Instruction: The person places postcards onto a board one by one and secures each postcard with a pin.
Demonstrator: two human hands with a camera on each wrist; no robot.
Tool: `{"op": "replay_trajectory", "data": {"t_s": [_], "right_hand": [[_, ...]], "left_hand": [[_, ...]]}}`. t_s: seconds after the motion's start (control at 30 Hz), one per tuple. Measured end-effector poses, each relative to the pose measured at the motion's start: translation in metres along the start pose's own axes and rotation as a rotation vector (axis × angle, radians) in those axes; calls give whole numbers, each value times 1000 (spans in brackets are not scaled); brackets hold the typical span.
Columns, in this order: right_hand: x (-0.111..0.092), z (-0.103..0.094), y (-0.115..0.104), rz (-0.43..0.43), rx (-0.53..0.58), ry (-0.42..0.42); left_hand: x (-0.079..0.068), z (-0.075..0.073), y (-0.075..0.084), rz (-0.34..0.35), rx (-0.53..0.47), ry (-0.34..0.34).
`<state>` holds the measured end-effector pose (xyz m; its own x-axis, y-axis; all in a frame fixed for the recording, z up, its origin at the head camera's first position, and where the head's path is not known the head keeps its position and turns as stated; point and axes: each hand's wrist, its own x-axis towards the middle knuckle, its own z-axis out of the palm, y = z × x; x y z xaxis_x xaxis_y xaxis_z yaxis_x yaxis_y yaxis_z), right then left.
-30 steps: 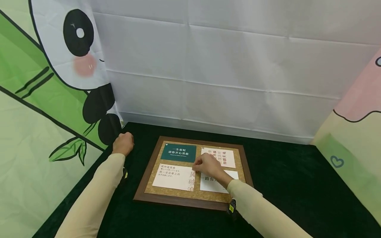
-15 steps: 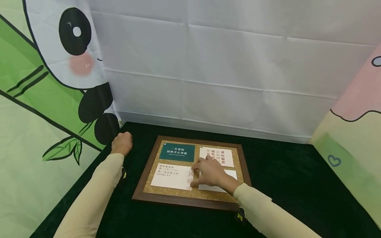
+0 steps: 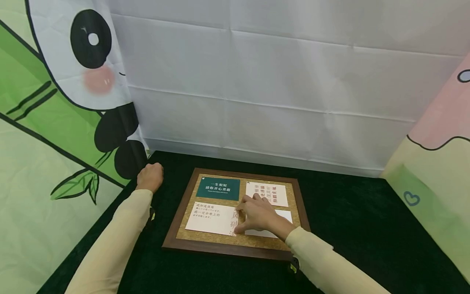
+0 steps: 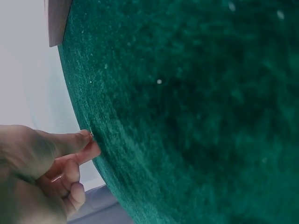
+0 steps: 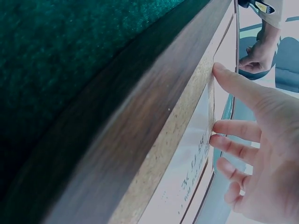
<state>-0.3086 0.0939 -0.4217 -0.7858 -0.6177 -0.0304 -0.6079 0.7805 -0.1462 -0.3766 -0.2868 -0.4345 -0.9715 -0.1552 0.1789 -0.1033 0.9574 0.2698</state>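
Note:
A cork board (image 3: 269, 242) in a brown wooden frame lies flat, with several cards on it. My right hand (image 3: 257, 212) is spread over its middle, thumb and fingertips resting at the right end of the white lower-left card (image 3: 210, 218). In the right wrist view that hand (image 5: 266, 144) has its thumb apart from the fingers and grips nothing. Left of the board, my left hand (image 3: 150, 177) is low over the table. Seen from the left wrist, the left hand (image 4: 37, 163) pinches a tiny shiny thing (image 4: 91, 135) between thumb and forefinger; its kind is too small to make out.
A teal card (image 3: 218, 188), a white card with red lettering (image 3: 277, 195) and a partly covered white card (image 3: 285, 214) share the board. Dark green cloth (image 3: 349, 228) covers the table, and printed fabric (image 3: 235, 90) hangs behind it.
My right hand has gone from pinched fingers near the board's centre to a spread hand at the lower-left card's right end. The left hand has stayed nearly still.

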Motion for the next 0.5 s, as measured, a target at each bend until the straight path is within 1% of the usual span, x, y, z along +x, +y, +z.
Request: {"op": "replay_trajectory", "data": {"t_s": [0.13, 0.23, 0.33, 0.43, 0.5], "right_hand": [[-3, 1, -6, -3, 16, 4], [-5, 1, -10, -6, 21, 10], [-7, 1, -14, 1, 19, 10], [-9, 3, -17, 9, 24, 9], [-10, 4, -20, 15, 29, 0]], "left_hand": [[-1, -5, -1, 10, 12, -29], [-2, -11, -1, 12, 1, -74], [-2, -16, -1, 2, -41, -149], [-3, -20, -1, -17, -95, -250], [-4, -22, -1, -20, -110, -318]]}}
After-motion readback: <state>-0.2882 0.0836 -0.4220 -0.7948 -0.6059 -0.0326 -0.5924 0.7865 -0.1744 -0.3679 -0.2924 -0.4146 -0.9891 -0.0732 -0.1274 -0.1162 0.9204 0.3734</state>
